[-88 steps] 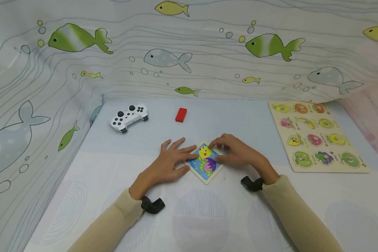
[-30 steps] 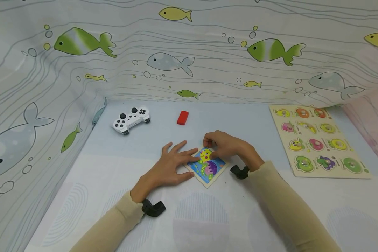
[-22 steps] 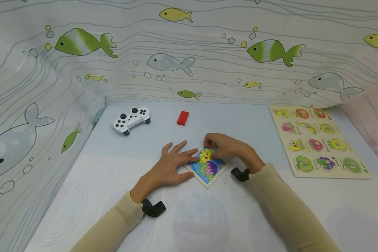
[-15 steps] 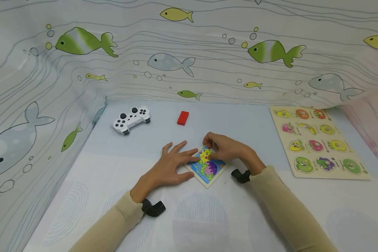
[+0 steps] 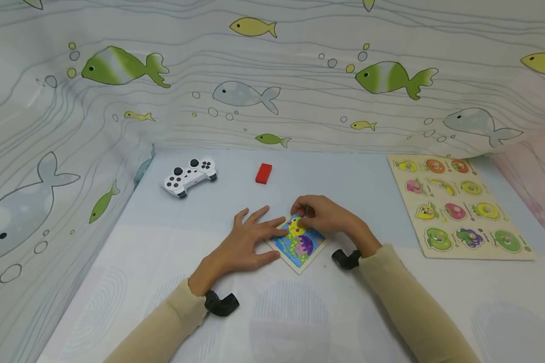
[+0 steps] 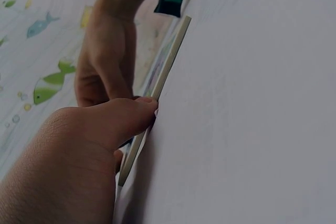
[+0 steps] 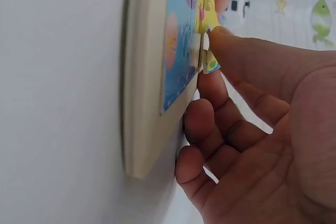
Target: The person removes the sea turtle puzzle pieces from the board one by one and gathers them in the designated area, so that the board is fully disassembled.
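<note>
A small square jigsaw puzzle (image 5: 290, 256), with a yellow and purple turtle picture on blue and a pale wooden border, lies cornerwise in front of me. My left hand (image 5: 240, 247) is spread over its left side, fingers straight, with the thumb (image 6: 142, 109) against the board's edge in the left wrist view. At the far corner my right hand (image 5: 329, 217) pinches a yellow puzzle piece (image 7: 212, 62) between thumb and fingers. In the right wrist view that piece is tilted up out of the picture. Its far side is hidden by the fingers.
A white game controller (image 5: 189, 176) lies at the back left and a red block (image 5: 264, 173) at the back middle. On the right is a wooden fruit peg board (image 5: 481, 254). A fish-patterned cloth (image 5: 309, 111) rises behind the table.
Since the oldest frame, my right hand has shifted slightly left to the puzzle's far corner, its fingers now bent over that edge. My left hand has stayed nearly still.
</note>
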Tool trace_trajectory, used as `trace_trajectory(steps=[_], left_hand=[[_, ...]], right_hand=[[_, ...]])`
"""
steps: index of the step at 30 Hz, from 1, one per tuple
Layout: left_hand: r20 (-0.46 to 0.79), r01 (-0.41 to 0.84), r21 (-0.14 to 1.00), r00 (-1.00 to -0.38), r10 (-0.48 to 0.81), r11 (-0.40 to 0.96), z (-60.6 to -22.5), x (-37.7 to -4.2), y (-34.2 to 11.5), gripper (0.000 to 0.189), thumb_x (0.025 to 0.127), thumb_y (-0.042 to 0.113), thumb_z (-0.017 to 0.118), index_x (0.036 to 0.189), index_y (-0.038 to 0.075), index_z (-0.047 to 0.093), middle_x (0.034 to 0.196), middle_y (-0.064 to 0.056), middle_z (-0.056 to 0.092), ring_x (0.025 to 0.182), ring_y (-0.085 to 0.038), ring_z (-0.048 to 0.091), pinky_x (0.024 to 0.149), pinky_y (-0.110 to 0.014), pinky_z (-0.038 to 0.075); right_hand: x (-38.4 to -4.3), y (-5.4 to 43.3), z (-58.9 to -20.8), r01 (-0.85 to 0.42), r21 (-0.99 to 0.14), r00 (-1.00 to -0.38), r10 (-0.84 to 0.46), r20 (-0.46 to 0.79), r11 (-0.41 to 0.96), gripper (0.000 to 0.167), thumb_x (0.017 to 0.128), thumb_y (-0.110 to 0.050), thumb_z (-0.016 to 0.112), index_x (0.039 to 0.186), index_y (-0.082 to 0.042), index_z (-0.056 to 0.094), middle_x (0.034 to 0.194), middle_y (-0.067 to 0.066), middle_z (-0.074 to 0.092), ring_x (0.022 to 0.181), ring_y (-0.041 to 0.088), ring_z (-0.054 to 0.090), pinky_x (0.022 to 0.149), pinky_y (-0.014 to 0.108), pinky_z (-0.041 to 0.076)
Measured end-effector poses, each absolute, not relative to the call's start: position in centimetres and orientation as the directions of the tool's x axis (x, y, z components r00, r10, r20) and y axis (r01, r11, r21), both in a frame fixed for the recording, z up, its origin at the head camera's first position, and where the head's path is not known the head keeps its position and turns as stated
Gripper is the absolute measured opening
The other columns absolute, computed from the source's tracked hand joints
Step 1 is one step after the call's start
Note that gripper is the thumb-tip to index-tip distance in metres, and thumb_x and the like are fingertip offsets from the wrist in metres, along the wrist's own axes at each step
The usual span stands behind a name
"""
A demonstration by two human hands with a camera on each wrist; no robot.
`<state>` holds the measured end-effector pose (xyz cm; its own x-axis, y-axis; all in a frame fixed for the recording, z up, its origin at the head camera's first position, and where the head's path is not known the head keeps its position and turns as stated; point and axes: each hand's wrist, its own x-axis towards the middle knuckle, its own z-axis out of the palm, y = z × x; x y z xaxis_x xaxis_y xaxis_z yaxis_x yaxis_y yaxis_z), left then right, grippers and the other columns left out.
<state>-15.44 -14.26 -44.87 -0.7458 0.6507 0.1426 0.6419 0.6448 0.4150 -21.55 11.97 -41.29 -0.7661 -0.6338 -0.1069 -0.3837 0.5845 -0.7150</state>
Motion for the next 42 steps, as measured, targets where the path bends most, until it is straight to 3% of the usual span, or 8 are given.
trace_trajectory(steps=[20,26,42], left_hand=[[0.163,0.652,0.396,-0.742,0.650,0.646,-45.0,-15.5,-14.2,0.049,0.094,0.051,0.062,0.140,0.036,0.061,0.159,0.013,0.046,0.157,-0.031,0.025,0.119,-0.068,0.009],[0.146,0.640,0.403,-0.750,0.645,0.654,-45.1,-15.3,-14.2,0.048,0.094,0.051,0.062,0.140,0.036,0.061,0.158,0.013,0.046,0.157,-0.031,0.024,0.119,-0.067,0.009],[0.142,0.634,0.416,-0.753,0.642,0.651,-45.0,-15.0,-14.1,0.049,0.093,0.051,0.062,0.140,0.036,0.061,0.158,0.013,0.046,0.158,-0.030,0.023,0.119,-0.067,0.008]], right_hand=[[-21.3,12.3,-41.7,-0.340,-0.770,-0.808,-0.586,-0.055,0.540,0.022,0.094,-0.011,0.070,0.115,-0.018,0.072,0.093,0.001,0.063,0.084,0.018,0.056,0.076,0.028,0.048],[-21.8,13.2,-41.8,-0.299,-0.820,-0.808,-0.587,-0.054,0.487,0.022,0.095,-0.014,0.070,0.117,-0.014,0.072,0.091,0.003,0.064,0.082,0.018,0.055,0.072,0.025,0.047],[-26.3,17.1,-41.8,-0.211,-0.796,-0.883,-0.459,-0.093,0.567,0.025,0.098,-0.012,0.066,0.121,-0.012,0.074,0.093,0.008,0.067,0.084,0.020,0.052,0.071,0.026,0.045]])
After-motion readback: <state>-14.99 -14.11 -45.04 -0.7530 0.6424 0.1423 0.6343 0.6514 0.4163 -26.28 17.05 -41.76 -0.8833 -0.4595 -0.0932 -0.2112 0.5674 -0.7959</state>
